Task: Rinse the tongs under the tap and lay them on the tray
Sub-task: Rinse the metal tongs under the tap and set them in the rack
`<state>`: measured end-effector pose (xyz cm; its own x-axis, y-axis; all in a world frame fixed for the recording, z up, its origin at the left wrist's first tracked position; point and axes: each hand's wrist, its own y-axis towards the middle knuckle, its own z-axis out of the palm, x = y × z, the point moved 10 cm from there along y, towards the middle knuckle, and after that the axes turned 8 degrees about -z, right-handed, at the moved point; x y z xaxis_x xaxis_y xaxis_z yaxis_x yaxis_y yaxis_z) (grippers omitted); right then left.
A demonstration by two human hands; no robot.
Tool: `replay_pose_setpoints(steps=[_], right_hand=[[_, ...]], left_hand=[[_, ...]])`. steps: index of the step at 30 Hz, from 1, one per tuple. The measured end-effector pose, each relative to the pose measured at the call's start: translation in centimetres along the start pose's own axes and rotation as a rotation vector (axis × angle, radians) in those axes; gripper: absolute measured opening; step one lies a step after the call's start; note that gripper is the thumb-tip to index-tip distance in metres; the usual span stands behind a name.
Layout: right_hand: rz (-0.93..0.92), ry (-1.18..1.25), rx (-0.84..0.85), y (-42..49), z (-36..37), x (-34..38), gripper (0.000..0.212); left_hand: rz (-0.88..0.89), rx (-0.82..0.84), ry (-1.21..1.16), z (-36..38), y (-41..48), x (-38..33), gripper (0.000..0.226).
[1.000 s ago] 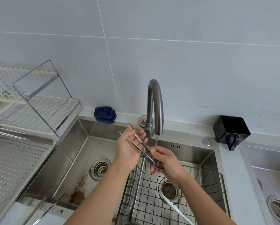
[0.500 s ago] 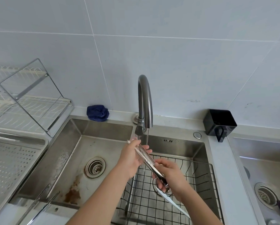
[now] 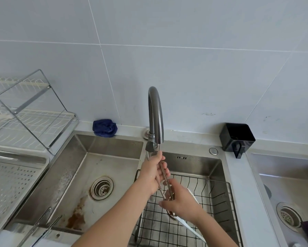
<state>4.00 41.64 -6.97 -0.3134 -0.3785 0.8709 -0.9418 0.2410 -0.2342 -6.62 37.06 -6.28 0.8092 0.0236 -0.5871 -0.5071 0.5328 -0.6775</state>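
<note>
Steel tongs (image 3: 165, 177) are held steeply at frame centre, just below the tap (image 3: 156, 114). The upper end is gripped by curled fingers of the left hand (image 3: 151, 172); the lower end is pinched by the right hand (image 3: 182, 202), above the wire basket (image 3: 221, 202).

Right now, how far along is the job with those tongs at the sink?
Nothing looks finished yet. In hand: the left hand above and the right hand below both grip the tongs under the running tap, so the rinse is under way. Left to do: carry them over and lay them on the perforated tray at the far left.
</note>
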Motion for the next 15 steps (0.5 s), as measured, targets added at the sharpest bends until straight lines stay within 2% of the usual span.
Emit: replay_pose_setpoints(steps=[2, 6, 10, 13, 15], right_hand=[[0.006, -0.140, -0.018, 0.7, -0.3, 0.0, 0.042], [0.053, -0.104, -0.054, 3.2, -0.2, 0.4, 0.037], [0.006, -0.122, -0.109, 6.4, -1.3, 2.7, 0.030], [-0.033, -0.014, -0.150, 8.4, -1.8, 5.0, 0.032], [-0.049, 0.092, -0.176, 9.6, -1.9, 6.2, 0.030]], left_hand=[[0.047, 0.015, 0.035, 0.1, -0.2, -0.3, 0.030], [0.126, 0.029, 0.082, -0.2, -0.7, -2.4, 0.032], [0.233, -0.009, 0.157, -1.5, -1.5, -5.1, 0.031], [0.362, -0.023, 0.291, -3.2, -3.0, -5.6, 0.026], [0.416, -0.085, 0.462, -5.1, -3.4, -4.4, 0.026]])
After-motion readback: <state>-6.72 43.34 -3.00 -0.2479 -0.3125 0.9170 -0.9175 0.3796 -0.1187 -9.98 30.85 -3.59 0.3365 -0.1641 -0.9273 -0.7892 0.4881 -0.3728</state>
